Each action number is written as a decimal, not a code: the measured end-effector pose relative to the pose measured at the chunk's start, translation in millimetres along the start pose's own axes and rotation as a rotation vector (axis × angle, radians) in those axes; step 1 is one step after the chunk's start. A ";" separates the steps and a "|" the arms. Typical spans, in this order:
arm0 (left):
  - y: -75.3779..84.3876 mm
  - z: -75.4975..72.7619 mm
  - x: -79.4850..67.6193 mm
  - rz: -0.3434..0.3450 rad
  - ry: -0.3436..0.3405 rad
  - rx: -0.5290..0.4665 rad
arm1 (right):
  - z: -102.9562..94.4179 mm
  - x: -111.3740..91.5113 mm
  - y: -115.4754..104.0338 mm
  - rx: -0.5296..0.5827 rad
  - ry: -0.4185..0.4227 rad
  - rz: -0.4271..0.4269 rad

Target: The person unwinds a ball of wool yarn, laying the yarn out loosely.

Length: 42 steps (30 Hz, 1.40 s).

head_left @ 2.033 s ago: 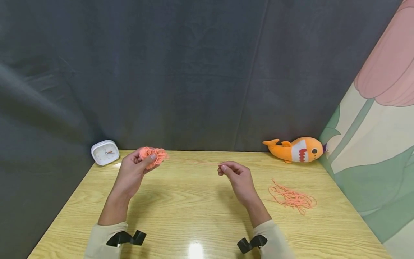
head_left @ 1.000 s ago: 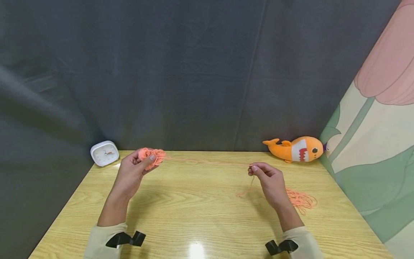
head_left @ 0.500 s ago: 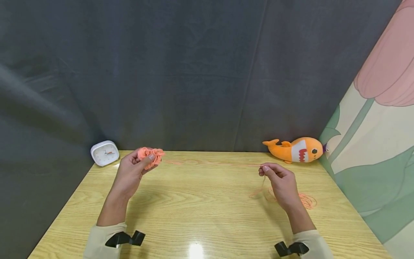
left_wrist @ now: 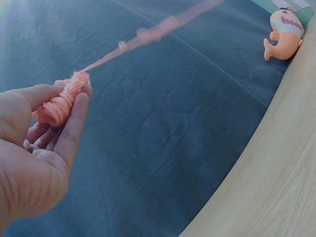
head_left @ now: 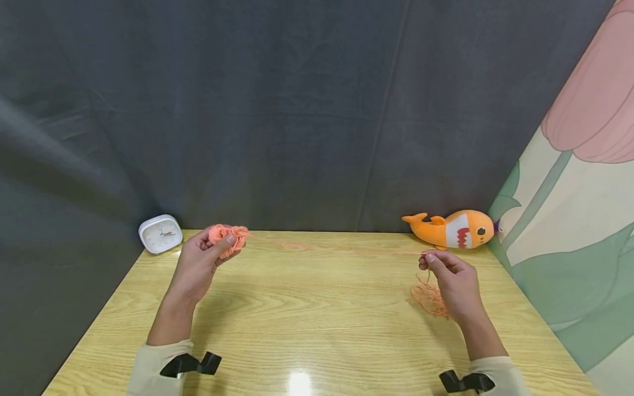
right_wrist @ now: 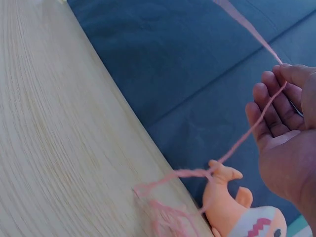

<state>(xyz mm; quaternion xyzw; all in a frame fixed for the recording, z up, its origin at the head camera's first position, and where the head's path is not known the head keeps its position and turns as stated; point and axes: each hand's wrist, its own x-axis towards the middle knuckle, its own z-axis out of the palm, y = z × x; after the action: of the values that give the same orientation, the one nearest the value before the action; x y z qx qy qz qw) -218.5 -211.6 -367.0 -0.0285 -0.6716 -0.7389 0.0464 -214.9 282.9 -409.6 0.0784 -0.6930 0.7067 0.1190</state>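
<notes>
In the head view my left hand (head_left: 195, 268) holds a small bundle of coral yarn (head_left: 231, 240) between thumb and fingers, raised over the table's left side. A strand (left_wrist: 148, 35) runs from the bundle toward the right, blurred in the left wrist view. At its other end my right hand (head_left: 455, 283) pinches the strand between thumb and forefinger. From that pinch the yarn's tail (right_wrist: 252, 129) hangs down, its other fingers loosely bent beside it. Below lies a loose pile of the same yarn (head_left: 428, 300), partly hidden behind the right hand.
A white clock (head_left: 160, 234) stands at the table's back left corner. An orange shark plush (head_left: 458, 230) lies at the back right. Behind the wooden table (head_left: 307, 313) hangs a dark curtain (head_left: 277, 121), and a flower-patterned cloth (head_left: 584, 231) covers the right side.
My right hand has moved steadily to the right, drawing the strand out longer from the bundle. The left hand has barely shifted. The loose pile is now partly covered by the right hand.
</notes>
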 end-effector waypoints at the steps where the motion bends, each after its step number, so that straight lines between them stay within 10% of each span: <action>1: 0.2 -0.2 0.1 0.004 0.000 -0.003 | -2.7 -0.2 -0.6 0.004 0.008 -0.002; 28: -0.9 -3.1 0.7 0.022 -0.002 -0.043 | -89.0 -12.5 8.2 0.303 0.206 -0.073; 42: 0.5 -2.5 -0.3 0.008 0.012 -0.036 | -122.0 -16.5 29.9 0.390 0.398 0.056</action>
<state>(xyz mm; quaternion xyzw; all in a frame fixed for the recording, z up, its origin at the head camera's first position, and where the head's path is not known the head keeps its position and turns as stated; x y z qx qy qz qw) -218.1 -214.1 -366.8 -0.0275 -0.6578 -0.7508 0.0528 -200.8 403.4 -446.2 -0.0597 -0.5088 0.8313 0.2157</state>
